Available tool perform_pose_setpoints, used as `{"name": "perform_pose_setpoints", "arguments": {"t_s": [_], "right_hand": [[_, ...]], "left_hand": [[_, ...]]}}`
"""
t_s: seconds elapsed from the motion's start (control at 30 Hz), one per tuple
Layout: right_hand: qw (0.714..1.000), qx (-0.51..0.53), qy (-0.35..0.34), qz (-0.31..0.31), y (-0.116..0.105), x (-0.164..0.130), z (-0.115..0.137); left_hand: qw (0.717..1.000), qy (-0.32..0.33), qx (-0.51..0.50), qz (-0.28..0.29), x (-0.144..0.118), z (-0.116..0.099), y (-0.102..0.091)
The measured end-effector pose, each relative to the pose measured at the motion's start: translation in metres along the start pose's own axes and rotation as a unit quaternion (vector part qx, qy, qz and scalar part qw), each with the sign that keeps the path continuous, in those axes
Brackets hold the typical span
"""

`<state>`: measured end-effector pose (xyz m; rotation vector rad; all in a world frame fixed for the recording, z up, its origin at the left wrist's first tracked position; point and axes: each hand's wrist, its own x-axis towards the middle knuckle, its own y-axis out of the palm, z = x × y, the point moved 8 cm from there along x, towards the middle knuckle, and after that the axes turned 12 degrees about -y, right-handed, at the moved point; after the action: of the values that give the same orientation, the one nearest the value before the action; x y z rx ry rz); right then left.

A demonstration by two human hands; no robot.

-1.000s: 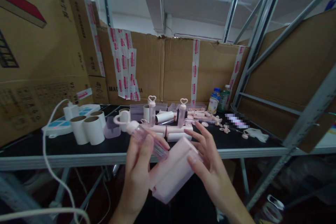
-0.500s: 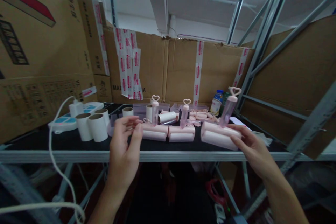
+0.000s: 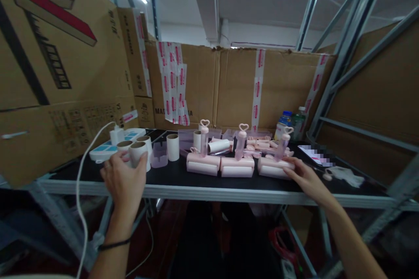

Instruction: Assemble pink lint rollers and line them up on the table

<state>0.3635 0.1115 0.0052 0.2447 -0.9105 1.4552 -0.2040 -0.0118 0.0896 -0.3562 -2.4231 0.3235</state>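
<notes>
At the left, my left hand (image 3: 126,181) is closed around a white paper roll (image 3: 138,157), thumb on its right side. Two similar white rolls (image 3: 146,141) stand right behind it. My right hand (image 3: 304,178) grips the right end of a pink lint roller (image 3: 274,168), which rests upright on the shelf with its clear handle and heart-shaped loop pointing up. Two more pink lint rollers (image 3: 203,164) stand in a row to its left, their ends close together.
Behind the row lie loose pink parts (image 3: 260,144), a tipped white roll (image 3: 218,146) and clear purple covers (image 3: 159,155). A power strip (image 3: 118,144) with a white cable (image 3: 85,161) sits left. Bottles (image 3: 284,124), a phone-like slab (image 3: 314,155) and crumpled plastic (image 3: 347,175) are right.
My left hand has moved left from the lint rollers to the white rolls and closed on one. My right hand has lowered its lint roller onto the shelf. The view has shifted left.
</notes>
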Motion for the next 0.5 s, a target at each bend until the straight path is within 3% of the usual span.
{"name": "perform_pose_setpoints", "arguments": {"t_s": [0.13, 0.2, 0.27, 0.4, 0.5], "right_hand": [[0.999, 0.014, -0.029, 0.003, 0.015, 0.012, 0.014], [0.999, 0.019, -0.034, -0.019, 0.012, 0.014, 0.014], [0.998, 0.013, -0.031, -0.062, -0.002, 0.013, 0.009], [0.989, -0.032, -0.019, -0.145, -0.05, 0.014, -0.009], [0.984, -0.079, -0.018, -0.158, -0.081, 0.028, -0.015]], "left_hand": [[1.0, -0.008, -0.004, 0.025, -0.001, 0.002, 0.007], [0.999, -0.017, -0.01, 0.033, -0.001, 0.005, 0.011], [0.999, -0.03, -0.012, 0.034, 0.001, 0.008, 0.014], [0.998, -0.058, -0.018, 0.023, 0.003, 0.013, 0.017], [0.998, -0.042, -0.037, 0.004, 0.002, 0.007, 0.014]]}}
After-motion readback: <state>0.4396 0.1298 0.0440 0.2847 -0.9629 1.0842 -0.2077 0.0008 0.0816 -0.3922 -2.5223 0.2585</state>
